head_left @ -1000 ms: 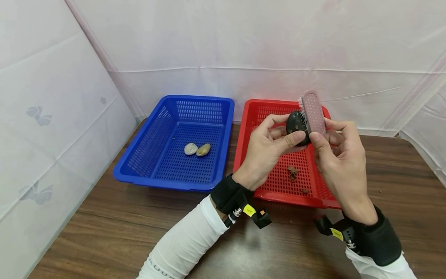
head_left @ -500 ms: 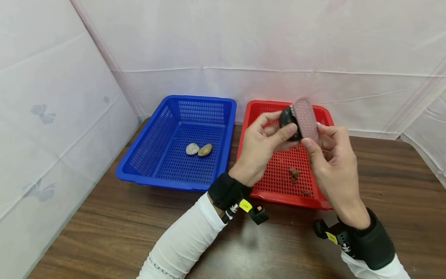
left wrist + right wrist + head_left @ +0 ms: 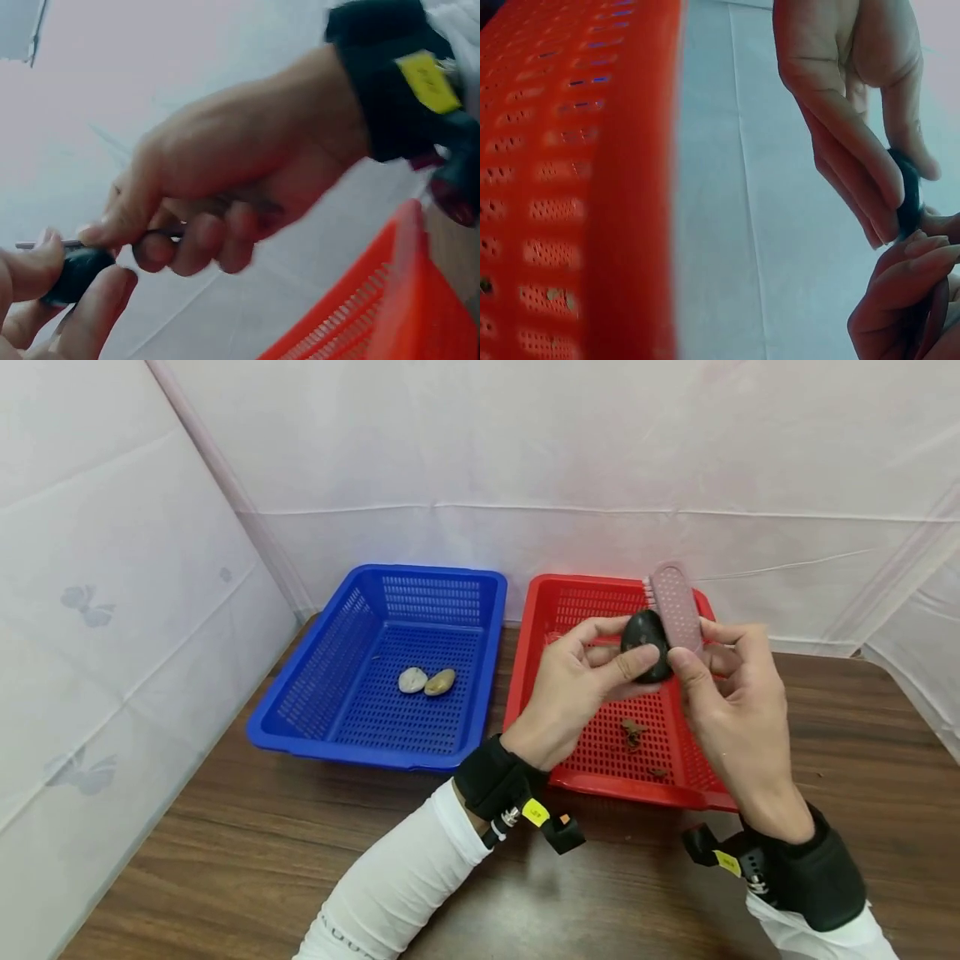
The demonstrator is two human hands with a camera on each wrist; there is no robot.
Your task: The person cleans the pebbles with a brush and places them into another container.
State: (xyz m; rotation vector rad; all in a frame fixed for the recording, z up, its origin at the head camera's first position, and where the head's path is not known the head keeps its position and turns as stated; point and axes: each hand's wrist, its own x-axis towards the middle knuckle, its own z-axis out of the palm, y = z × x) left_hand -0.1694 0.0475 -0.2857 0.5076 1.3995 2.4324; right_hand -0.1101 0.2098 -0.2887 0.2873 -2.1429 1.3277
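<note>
My left hand (image 3: 573,681) pinches a smooth black stone (image 3: 643,639) between thumb and fingers, raised over the red basket. Close at its right, my right hand (image 3: 738,702) grips a pink brush (image 3: 677,606) with white bristles facing the stone. The brush's dotted back is turned towards the head camera, and its lower end is hidden in the right hand. In the left wrist view the dark stone (image 3: 77,274) sits between the left fingertips, beside the right hand (image 3: 202,180). The right wrist view shows the stone (image 3: 907,191) between thumb and fingers too.
The red basket (image 3: 693,797) below the hands holds brown crumbly debris (image 3: 632,731). To its left stands a blue basket (image 3: 300,745) with a white stone (image 3: 412,680) and a tan stone (image 3: 440,682). Both are on a wooden table (image 3: 217,835) with white sheeting (image 3: 480,452) behind.
Both hands shifted left and then back right. The brush, which overlapped the stone's right side before, now sits at its edge, and more of the stone's face shows.
</note>
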